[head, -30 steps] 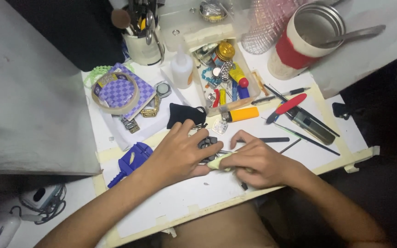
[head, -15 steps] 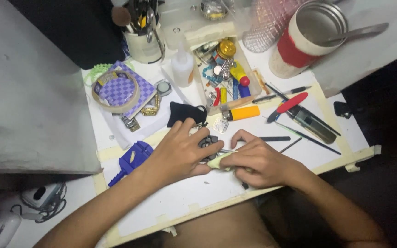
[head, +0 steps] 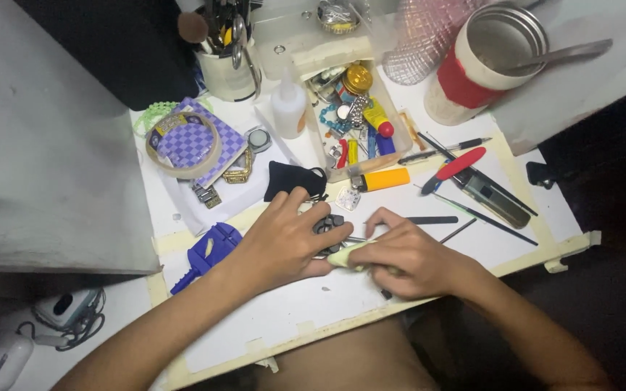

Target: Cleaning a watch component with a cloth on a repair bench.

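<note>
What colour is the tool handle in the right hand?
Pale yellow-green handle, gripped in the right hand; the head view shows it best.

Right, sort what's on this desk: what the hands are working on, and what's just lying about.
In hand:
left hand pressing down a small dark metal piece
right hand holding a pale green tool against it

Lying about:
blue plastic tool
tape roll
orange lighter
red-handled tool
glue bottle
parts tray
</note>
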